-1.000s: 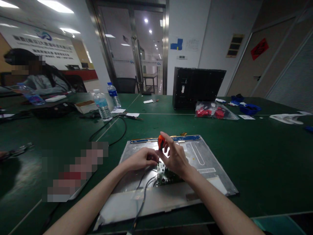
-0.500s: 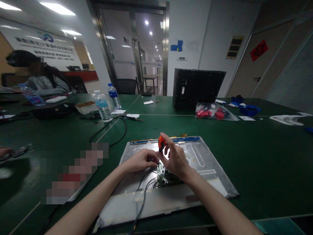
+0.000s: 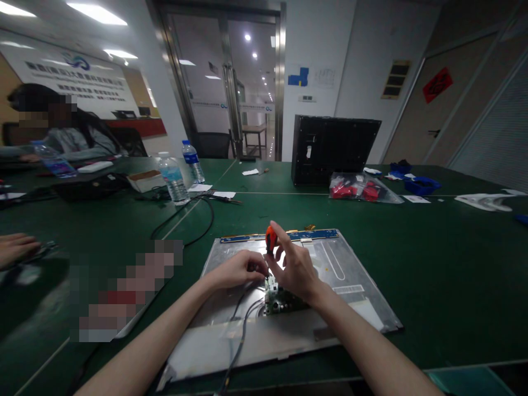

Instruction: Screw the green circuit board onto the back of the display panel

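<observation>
In my right hand (image 3: pixel 297 269) is a small screwdriver (image 3: pixel 270 240) with an orange and black handle, held upright with a finger on top of it. Its tip points down at the edge of a green circuit board (image 3: pixel 278 301). My left hand (image 3: pixel 246 266) is curled close to the shaft, fingers pinched near the board; what they hold, if anything, is hidden. The board lies on the metal back of a flat display panel (image 3: pixel 330 258), which has a blue strip (image 3: pixel 317 235) along its far edge. Dark cables (image 3: pixel 243 335) run from the board toward me.
Left of the panel lies a pixelated flat object (image 3: pixel 136 286). Water bottles (image 3: pixel 174 181) and a black cable (image 3: pixel 212 220) are farther back. A black monitor-like case (image 3: pixel 334 148) stands behind a plastic bag with red items (image 3: pixel 363 190). Another person's hand (image 3: pixel 16 247) is at far left.
My hands stay almost in place; the screwdriver's handle tilts very slightly. At the far left, the other person's hand has come further into view.
</observation>
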`<action>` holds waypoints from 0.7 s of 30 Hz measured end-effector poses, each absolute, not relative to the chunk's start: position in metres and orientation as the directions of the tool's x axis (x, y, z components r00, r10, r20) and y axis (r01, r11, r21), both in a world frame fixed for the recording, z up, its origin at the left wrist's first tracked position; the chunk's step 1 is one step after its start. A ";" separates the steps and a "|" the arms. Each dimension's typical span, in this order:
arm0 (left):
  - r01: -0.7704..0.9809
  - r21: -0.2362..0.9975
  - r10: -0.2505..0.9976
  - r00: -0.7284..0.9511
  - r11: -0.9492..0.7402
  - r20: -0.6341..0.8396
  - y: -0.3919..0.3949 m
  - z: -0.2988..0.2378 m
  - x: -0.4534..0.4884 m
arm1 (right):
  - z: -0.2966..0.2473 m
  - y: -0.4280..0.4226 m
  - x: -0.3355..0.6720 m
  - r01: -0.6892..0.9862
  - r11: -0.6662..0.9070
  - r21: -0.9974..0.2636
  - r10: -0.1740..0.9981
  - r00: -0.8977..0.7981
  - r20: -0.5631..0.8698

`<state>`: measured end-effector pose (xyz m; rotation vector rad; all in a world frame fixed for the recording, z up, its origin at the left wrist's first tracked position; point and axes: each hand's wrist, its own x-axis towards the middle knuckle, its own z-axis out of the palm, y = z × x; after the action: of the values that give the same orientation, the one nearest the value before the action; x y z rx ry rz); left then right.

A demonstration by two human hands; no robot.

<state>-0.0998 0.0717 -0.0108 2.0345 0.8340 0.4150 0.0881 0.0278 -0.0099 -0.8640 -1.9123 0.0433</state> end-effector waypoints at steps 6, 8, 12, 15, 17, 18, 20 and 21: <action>0.421 0.820 0.702 0.712 -0.387 -0.034 0.070 -0.009 -0.099 | -0.010 0.029 0.089 0.565 0.755 -0.334 0.534 -0.233 0.813; 0.416 0.824 0.701 0.713 -0.386 -0.032 0.070 -0.009 -0.100 | -0.008 0.028 0.089 0.544 0.767 -0.341 0.531 -0.239 0.813; 0.401 0.824 0.688 0.726 -0.400 -0.019 0.072 -0.013 -0.101 | -0.002 0.024 0.090 0.503 0.781 -0.371 0.549 -0.268 0.792; 0.395 0.824 0.679 0.734 -0.405 -0.019 0.074 -0.016 -0.102 | -0.002 0.023 0.089 0.504 0.778 -0.375 0.552 -0.264 0.791; 0.390 0.830 0.675 0.737 -0.399 -0.021 0.074 -0.017 -0.102 | -0.003 0.024 0.089 0.515 0.778 -0.360 0.537 -0.246 0.807; 0.389 0.831 0.676 0.736 -0.397 -0.022 0.074 -0.017 -0.102 | -0.004 0.025 0.089 0.521 0.777 -0.353 0.528 -0.235 0.816; 0.395 0.827 0.685 0.728 -0.400 -0.016 0.074 -0.016 -0.102 | -0.007 0.027 0.089 0.532 0.776 -0.338 0.514 -0.223 0.828; 0.401 0.821 0.690 0.724 -0.406 -0.013 0.073 -0.016 -0.102 | -0.008 0.028 0.089 0.536 0.777 -0.331 0.508 -0.222 0.832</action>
<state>-0.1016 0.0735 -0.0157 2.0476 0.8273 0.4162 0.0889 0.0281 -0.0078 -0.7975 -1.8687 -0.0318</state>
